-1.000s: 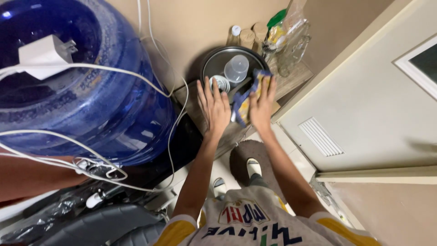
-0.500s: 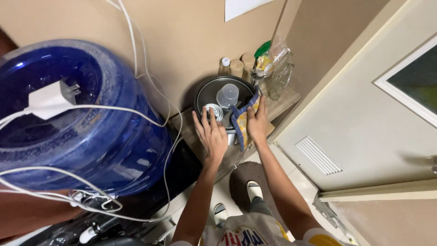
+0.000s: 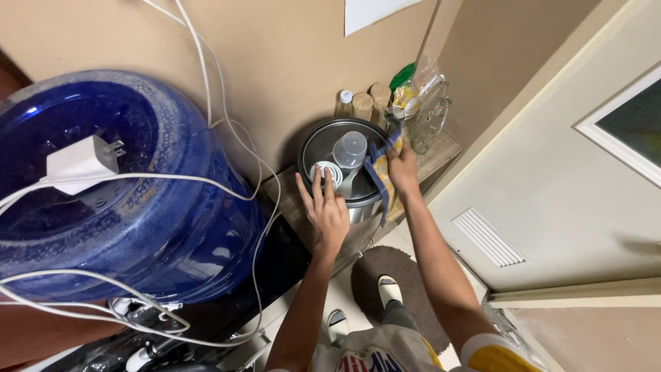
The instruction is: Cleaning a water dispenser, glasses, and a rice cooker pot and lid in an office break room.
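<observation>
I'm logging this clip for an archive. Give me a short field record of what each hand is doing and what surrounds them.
left hand: open, fingers resting on the rim of the round metal cooker pot
right hand: holds a blue and yellow cloth at the pot's edge
in pot: clear plastic cup, small white round piece
nearby: blue water jug, white charger, glass jar

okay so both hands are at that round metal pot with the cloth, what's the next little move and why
Probably wipe inward. The right hand presses a blue and yellow cloth on the rim of the round metal pot, while the left hand steadies the near edge beside a small white ring-shaped lid. A clear plastic cup stands inside, so skirt it.
</observation>
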